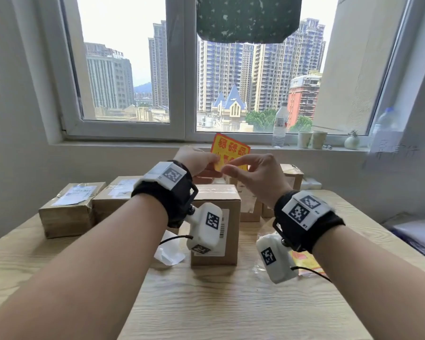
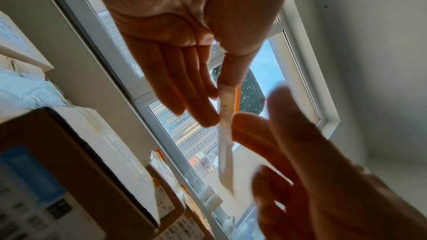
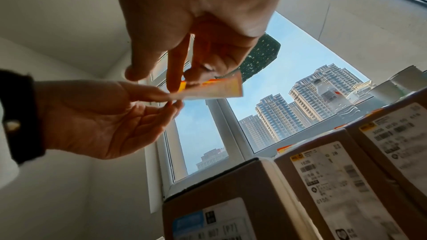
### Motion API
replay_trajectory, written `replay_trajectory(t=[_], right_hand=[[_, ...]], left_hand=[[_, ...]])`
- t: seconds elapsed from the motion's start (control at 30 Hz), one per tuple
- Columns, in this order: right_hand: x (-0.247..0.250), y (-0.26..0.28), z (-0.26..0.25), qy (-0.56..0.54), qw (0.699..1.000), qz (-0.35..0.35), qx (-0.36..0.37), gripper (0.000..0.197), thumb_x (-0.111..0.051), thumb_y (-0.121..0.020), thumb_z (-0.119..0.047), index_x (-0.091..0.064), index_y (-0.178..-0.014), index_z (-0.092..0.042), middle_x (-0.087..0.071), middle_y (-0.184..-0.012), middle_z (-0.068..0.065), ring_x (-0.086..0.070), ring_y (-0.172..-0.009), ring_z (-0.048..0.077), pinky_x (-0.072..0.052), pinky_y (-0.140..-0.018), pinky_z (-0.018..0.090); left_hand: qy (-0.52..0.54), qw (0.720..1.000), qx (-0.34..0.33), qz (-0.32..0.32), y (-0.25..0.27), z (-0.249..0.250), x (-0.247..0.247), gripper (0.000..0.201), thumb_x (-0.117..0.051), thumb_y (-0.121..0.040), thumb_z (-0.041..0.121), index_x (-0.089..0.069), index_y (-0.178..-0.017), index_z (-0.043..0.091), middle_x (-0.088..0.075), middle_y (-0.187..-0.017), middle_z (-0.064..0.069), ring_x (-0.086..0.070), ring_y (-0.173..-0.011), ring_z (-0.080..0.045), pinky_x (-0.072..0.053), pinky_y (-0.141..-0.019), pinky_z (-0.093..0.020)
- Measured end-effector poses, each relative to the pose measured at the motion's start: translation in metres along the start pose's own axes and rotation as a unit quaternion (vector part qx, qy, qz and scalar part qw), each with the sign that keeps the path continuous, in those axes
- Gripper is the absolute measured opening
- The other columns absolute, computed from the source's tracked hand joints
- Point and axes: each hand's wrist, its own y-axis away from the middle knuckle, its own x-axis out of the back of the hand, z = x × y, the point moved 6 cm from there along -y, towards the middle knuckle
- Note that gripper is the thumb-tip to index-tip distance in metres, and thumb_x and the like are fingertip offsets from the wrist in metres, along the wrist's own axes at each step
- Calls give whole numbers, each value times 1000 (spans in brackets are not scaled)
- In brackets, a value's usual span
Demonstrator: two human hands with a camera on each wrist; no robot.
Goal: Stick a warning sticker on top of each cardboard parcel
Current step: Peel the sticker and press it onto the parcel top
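I hold a yellow and red warning sticker [image 1: 230,149] up in front of the window sill, above the parcels. My left hand [image 1: 216,159] pinches its lower left edge between thumb and fingers; in the left wrist view the sticker [image 2: 225,116] appears edge-on. My right hand [image 1: 227,168] pinches the sticker's lower corner with thumb and index finger, seen in the right wrist view as the sticker [image 3: 215,89] under my right hand [image 3: 175,87]. Several cardboard parcels stand on the table: a centre box [image 1: 227,197], two at the left [image 1: 69,209] [image 1: 115,192], others at the back right [image 1: 291,177].
On the wooden table [image 1: 206,303] lie a white paper scrap [image 1: 168,251] and a pack of stickers [image 1: 304,263] under my right wrist. A water bottle [image 1: 279,126], paper cups [image 1: 312,139] and a small pot [image 1: 351,141] stand on the sill.
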Motion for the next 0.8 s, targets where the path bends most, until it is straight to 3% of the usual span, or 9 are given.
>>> replay_trajectory(t=[0.07,0.13,0.23,0.3,0.37,0.53,0.63,0.73,0.8], right_hand=[[6,-1,10,-10,999,30,-19,19,-74,-74,-50,-75,-77,-31,-70,-83,-11,-53,-55,-7,-39,-57,13],[13,-5,22,-20,996,47,-71,11,-72,-80,-44,-72,-78,-33,-68,-102,-4,-56,-70,-4,-47,-70,24],[6,-6,41,-109,976,-21,-187,4,-71,-85,-21,-73,-88,-21,-71,-108,4,-65,-83,10,-54,-84,32],[-1,-6,46,-162,961,-31,-221,11,-70,-85,-8,-74,-83,-18,-73,-104,10,-67,-87,18,-57,-83,32],[-3,-11,50,-156,962,2,-222,15,-71,-82,-1,-73,-81,-16,-74,-95,11,-68,-84,20,-58,-80,33],[-17,-26,59,-89,970,18,-224,21,-74,-79,-3,-70,-83,-23,-74,-84,8,-73,-76,21,-60,-79,41],[-23,-30,67,-51,970,16,-236,25,-74,-80,-4,-70,-80,-28,-74,-82,4,-73,-77,18,-60,-78,40],[-29,-33,72,-29,967,-2,-254,24,-66,-85,-1,-72,-88,-24,-71,-99,1,-70,-76,13,-60,-72,31],[-33,-34,72,-22,964,-10,-265,22,-63,-87,1,-72,-91,-19,-67,-108,2,-67,-75,11,-58,-70,27]], left_hand=[[-14,1000,1,0,-3,-6,7,20,-63,-92,18,-64,-105,3,-74,-87,-11,-71,-59,-13,-59,-55,-25],[-12,1000,8,-16,-5,-13,11,19,-61,-93,21,-62,-104,5,-73,-86,-10,-71,-62,-14,-60,-60,-29],[2,999,20,-39,-8,-22,12,16,-58,-95,23,-57,-101,8,-72,-85,-9,-71,-64,-17,-60,-64,-31],[7,998,26,-48,-10,-26,13,17,-57,-95,23,-57,-102,8,-72,-87,-10,-72,-66,-18,-60,-63,-31],[-2,999,30,-45,-13,-31,13,18,-57,-95,24,-58,-101,7,-71,-93,-12,-72,-71,-20,-60,-67,-33],[-103,994,8,41,-30,-35,23,20,-62,-91,32,-65,-94,12,-66,-95,-5,-63,-80,-15,-57,-67,-29],[-141,988,11,56,-38,-42,26,24,-62,-91,36,-67,-91,12,-64,-87,-2,-56,-74,-12,-53,-64,-25],[-194,978,12,76,-46,-48,28,29,-62,-90,38,-68,-77,13,-62,-76,1,-51,-63,-11,-48,-65,-27],[-216,973,10,83,-49,-50,29,31,-62,-89,38,-73,-81,10,-65,-78,-1,-49,-58,-11,-44,-61,-24]])
